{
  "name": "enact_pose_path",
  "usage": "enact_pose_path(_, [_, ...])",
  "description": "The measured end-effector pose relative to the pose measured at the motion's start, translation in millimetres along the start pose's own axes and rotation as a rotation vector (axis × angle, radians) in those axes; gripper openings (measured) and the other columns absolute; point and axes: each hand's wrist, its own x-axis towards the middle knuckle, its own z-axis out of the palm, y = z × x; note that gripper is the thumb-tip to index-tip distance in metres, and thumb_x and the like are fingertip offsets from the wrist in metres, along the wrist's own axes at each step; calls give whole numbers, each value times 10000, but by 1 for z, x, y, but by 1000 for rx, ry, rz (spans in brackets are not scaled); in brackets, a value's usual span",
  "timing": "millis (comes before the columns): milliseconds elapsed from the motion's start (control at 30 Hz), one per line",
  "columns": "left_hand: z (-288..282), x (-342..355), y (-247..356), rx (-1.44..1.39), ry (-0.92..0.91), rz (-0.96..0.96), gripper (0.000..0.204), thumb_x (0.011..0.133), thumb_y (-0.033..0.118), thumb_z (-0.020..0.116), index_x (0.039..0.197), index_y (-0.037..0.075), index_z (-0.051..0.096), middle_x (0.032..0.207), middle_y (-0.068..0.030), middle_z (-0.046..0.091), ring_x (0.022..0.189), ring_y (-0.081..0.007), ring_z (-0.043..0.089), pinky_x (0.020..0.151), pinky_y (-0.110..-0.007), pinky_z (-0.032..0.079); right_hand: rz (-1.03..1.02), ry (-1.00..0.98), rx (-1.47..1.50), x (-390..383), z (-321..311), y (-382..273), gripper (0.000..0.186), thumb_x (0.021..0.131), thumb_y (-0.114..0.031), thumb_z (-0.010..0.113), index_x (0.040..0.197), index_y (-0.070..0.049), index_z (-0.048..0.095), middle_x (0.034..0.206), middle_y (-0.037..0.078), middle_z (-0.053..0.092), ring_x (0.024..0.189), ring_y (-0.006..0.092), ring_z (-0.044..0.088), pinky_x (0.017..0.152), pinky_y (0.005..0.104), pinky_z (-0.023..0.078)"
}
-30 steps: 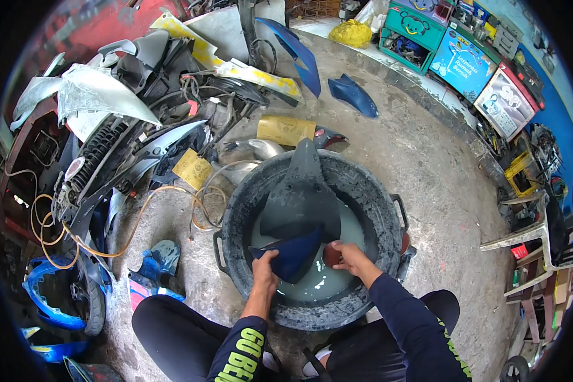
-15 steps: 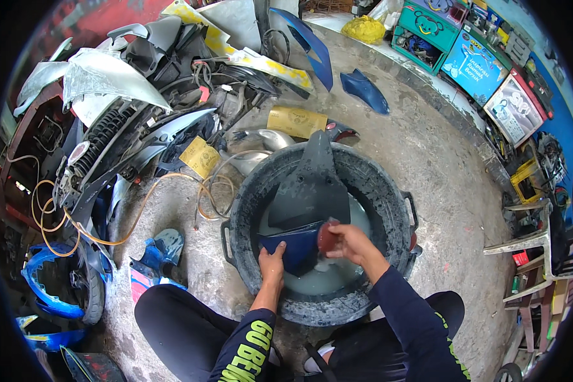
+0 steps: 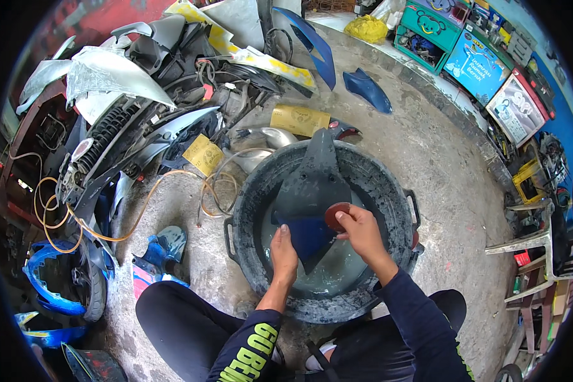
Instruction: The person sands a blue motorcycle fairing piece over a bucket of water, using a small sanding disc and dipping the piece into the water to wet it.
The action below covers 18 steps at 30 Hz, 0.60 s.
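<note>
My left hand (image 3: 283, 256) grips the left edge of a dark blue body panel (image 3: 307, 240), its thumb on top and its fingers hidden underneath. Between the thumb and fingers of my right hand (image 3: 361, 233) is a round reddish-brown sanding disc (image 3: 337, 217), just at the panel's upper right corner. Whether the disc touches the panel I cannot tell. Both hands are over a large black tub (image 3: 251, 261) holding cloudy water (image 3: 337, 277). A dark grey pointed panel (image 3: 313, 181) leans inside the tub, its tip over the far rim.
Motorcycle fairings and parts (image 3: 118, 76) are piled at the left, with an orange hose (image 3: 146, 204) trailing to the tub. Yellow sandpaper sheets (image 3: 299, 120) lie beyond the tub. A blue panel (image 3: 367, 90) rests on the floor farther off. A white stool (image 3: 522, 242) stands right.
The blue panel has turned in my left hand, its narrow end now pointing down toward me. My right hand has moved up and slightly right with the sanding disc, which now faces up more.
</note>
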Motion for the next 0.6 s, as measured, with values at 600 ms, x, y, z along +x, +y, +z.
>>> enact_pose_path(600, [22,-16,62,171,-159,194,231,1031,102,515,1150,-51,641,1041,-137,728,994,-188,674,868,-328,514,-829,-61,-576,-18,22,12,343,909,-36,637,1243,26,682,1307,225,660,1300,376,586,1115,450,455])
